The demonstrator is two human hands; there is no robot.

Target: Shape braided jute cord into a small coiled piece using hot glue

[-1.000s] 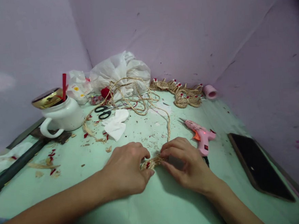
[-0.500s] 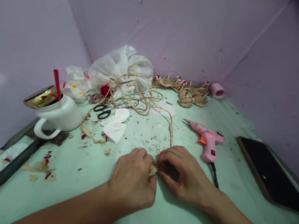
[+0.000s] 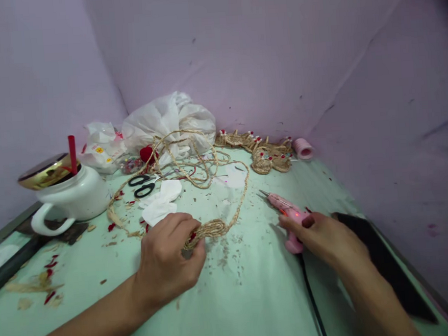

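My left hand point(image 3: 172, 251) pinches a small bundle of coiled braided straw cord point(image 3: 212, 228) with a bit of red in it, just above the table. From that bundle the loose braided cord point(image 3: 244, 187) runs back to a tangled heap. My right hand point(image 3: 324, 232) is at the pink hot glue gun point(image 3: 286, 207), thumb and fingers around its handle. The gun rests on the table with its nozzle pointing back and left, and a small red light glows on its body. Part of the handle is hidden by the hand.
Scissors point(image 3: 144, 189) and white tissue point(image 3: 159, 203) lie beyond my left hand. At left stand a white mug point(image 3: 76, 196) and a dark-handled tool point(image 3: 19, 264). Behind are a plastic bag point(image 3: 170, 118), woven straw pieces point(image 3: 262, 163) and a pink roll point(image 3: 303, 148). A dark phone point(image 3: 388, 264) lies right.
My right hand has let go of the straw bundle and moved right onto the glue gun. My left hand keeps the bundle, which now shows more. The view has shifted slightly.
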